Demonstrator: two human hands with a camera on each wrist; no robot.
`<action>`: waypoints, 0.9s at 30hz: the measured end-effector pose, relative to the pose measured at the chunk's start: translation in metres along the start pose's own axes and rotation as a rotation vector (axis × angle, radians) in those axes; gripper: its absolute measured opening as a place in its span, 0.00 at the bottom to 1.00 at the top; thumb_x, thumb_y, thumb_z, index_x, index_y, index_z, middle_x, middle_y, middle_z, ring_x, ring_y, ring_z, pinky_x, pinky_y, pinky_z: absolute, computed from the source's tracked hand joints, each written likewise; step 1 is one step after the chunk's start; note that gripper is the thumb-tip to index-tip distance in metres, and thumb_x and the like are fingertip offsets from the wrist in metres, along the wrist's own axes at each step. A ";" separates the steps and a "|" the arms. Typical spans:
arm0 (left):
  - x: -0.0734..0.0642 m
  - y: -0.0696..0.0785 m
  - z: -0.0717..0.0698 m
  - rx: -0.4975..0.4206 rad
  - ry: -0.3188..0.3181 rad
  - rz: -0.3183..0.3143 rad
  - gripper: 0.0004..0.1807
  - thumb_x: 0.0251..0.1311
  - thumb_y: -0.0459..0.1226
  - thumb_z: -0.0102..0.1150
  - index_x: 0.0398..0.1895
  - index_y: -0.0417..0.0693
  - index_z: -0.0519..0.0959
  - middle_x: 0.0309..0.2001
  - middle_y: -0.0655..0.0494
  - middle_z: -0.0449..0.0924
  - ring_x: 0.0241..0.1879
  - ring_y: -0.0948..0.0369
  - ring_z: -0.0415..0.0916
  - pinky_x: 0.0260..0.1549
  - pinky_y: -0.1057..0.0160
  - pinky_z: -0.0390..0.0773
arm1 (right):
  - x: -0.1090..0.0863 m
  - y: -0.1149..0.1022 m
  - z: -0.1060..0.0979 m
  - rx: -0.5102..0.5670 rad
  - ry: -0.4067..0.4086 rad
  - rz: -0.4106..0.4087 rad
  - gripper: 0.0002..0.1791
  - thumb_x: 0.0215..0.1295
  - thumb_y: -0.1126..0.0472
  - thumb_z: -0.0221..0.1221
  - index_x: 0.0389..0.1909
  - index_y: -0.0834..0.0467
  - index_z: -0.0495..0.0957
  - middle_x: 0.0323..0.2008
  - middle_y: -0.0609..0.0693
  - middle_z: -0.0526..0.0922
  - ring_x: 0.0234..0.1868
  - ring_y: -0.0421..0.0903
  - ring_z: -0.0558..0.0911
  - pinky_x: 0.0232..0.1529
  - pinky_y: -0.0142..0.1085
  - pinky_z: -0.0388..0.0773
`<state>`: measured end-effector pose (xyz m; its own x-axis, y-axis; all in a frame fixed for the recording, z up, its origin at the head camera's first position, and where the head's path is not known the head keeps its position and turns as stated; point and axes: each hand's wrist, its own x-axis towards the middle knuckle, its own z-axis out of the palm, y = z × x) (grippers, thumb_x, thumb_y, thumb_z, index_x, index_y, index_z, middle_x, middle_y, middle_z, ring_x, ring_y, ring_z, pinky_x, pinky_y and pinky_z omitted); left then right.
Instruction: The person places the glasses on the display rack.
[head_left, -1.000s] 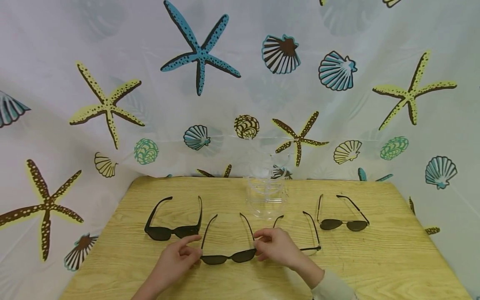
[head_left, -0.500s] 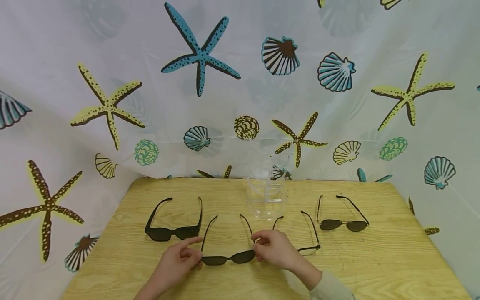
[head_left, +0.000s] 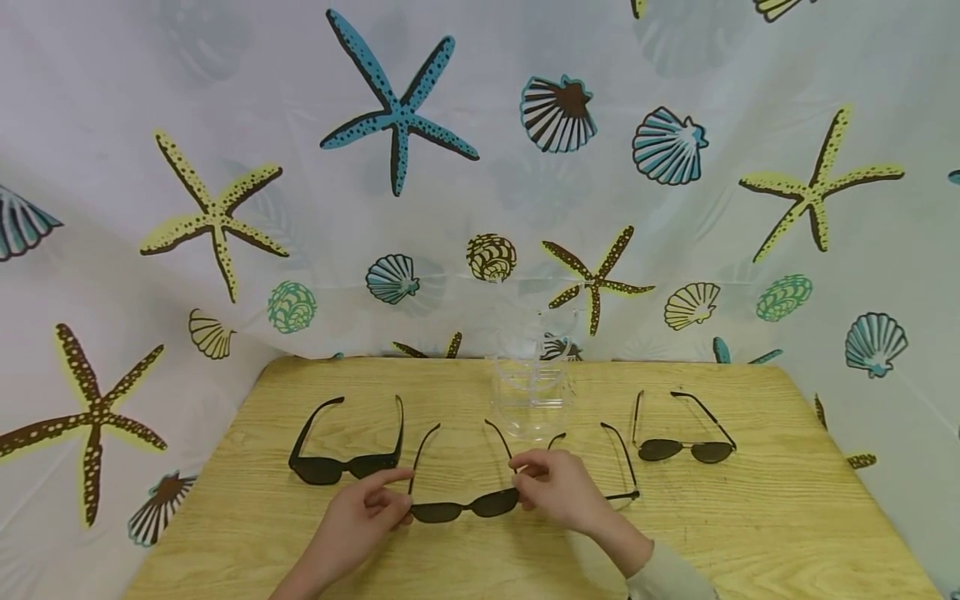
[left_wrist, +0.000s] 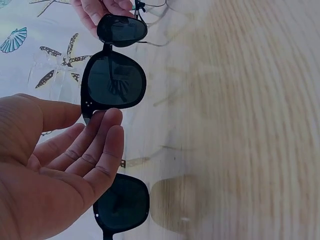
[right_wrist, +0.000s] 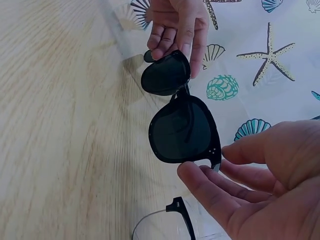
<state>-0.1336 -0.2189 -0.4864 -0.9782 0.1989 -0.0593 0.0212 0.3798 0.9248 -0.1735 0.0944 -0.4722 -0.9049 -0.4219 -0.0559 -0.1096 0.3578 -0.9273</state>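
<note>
Here at lower centre of the head view, the left hand pinches one corner of the black sunglasses and the right hand pinches the other, temples unfolded toward the top! Chunky dark sunglasses lie just left; glasses sit partly hidden behind the right hand; aviators lie farther right. A clear stand rises above centre on the wooden table.

Wooden table, thick-armed sunglasses, glasses, aviators, clear stand
</note>
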 end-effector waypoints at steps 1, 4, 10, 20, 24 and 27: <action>0.001 0.001 0.000 -0.003 -0.001 0.003 0.25 0.74 0.35 0.63 0.70 0.35 0.75 0.40 0.45 0.91 0.37 0.53 0.90 0.36 0.64 0.86 | 0.000 0.000 -0.001 0.005 0.004 0.001 0.17 0.75 0.66 0.61 0.58 0.71 0.82 0.42 0.62 0.90 0.36 0.61 0.90 0.38 0.48 0.90; 0.003 0.003 0.001 -0.001 -0.005 0.014 0.25 0.74 0.36 0.63 0.70 0.36 0.75 0.41 0.45 0.91 0.38 0.53 0.90 0.38 0.63 0.87 | -0.002 -0.001 -0.004 0.005 0.015 0.000 0.16 0.75 0.65 0.61 0.58 0.70 0.82 0.41 0.62 0.89 0.36 0.61 0.90 0.38 0.50 0.89; 0.009 0.008 0.004 0.015 -0.011 0.034 0.24 0.74 0.38 0.63 0.69 0.39 0.77 0.42 0.46 0.91 0.40 0.52 0.90 0.36 0.65 0.85 | -0.004 -0.003 -0.011 0.030 0.057 0.007 0.16 0.74 0.64 0.63 0.57 0.67 0.83 0.38 0.59 0.89 0.33 0.59 0.90 0.35 0.48 0.89; 0.018 0.012 0.010 -0.017 -0.014 0.070 0.22 0.74 0.39 0.64 0.67 0.41 0.80 0.44 0.44 0.90 0.44 0.51 0.89 0.41 0.67 0.85 | -0.006 -0.004 -0.020 0.070 0.110 -0.009 0.14 0.73 0.66 0.63 0.55 0.67 0.85 0.33 0.62 0.87 0.30 0.57 0.89 0.35 0.42 0.90; 0.022 0.012 0.013 -0.040 -0.016 0.085 0.22 0.73 0.39 0.65 0.67 0.41 0.80 0.45 0.43 0.90 0.44 0.52 0.89 0.42 0.66 0.86 | -0.008 -0.003 -0.025 0.079 0.114 -0.001 0.14 0.74 0.66 0.63 0.55 0.68 0.84 0.34 0.61 0.87 0.30 0.59 0.89 0.35 0.41 0.90; 0.025 0.012 0.016 -0.058 -0.018 0.089 0.22 0.73 0.40 0.65 0.66 0.42 0.81 0.46 0.42 0.89 0.45 0.53 0.89 0.44 0.64 0.87 | -0.010 -0.001 -0.028 0.087 0.123 0.005 0.15 0.74 0.66 0.62 0.56 0.68 0.84 0.36 0.61 0.87 0.31 0.61 0.89 0.35 0.42 0.90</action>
<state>-0.1543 -0.1951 -0.4828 -0.9692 0.2458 0.0178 0.0953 0.3069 0.9470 -0.1763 0.1216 -0.4600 -0.9495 -0.3133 -0.0198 -0.0738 0.2840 -0.9560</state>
